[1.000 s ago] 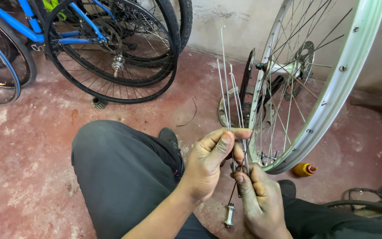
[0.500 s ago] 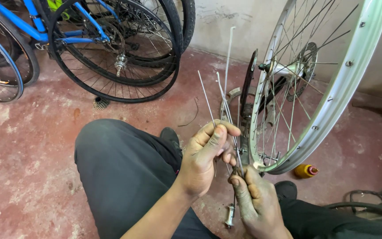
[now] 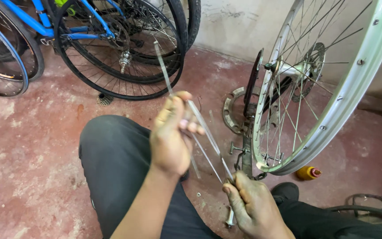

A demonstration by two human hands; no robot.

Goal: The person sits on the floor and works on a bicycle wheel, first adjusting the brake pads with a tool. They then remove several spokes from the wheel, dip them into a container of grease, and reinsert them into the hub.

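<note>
My left hand (image 3: 172, 135) pinches a thin metal spoke (image 3: 164, 66) near its middle, and the spoke slants up to the left. My right hand (image 3: 252, 208) grips the lower ends of a bundle of spokes (image 3: 208, 132) close to the floor. Just to the right stands a silver bicycle rim (image 3: 332, 119) with its own spokes and hub (image 3: 288, 68), held upright on a dark stand (image 3: 246, 150). My knee in dark trousers (image 3: 116, 155) is under my left arm.
Blue bicycles with black tyres (image 3: 120, 48) lean at the back left. A metal ring (image 3: 233, 113) lies on the red floor behind the stand. A small yellow bottle (image 3: 308, 172) lies under the rim. A pale wall runs behind.
My left hand has pulled a spoke away from the bundle and swung it left, so it now slants instead of standing upright. My right hand has kept its hold low down.
</note>
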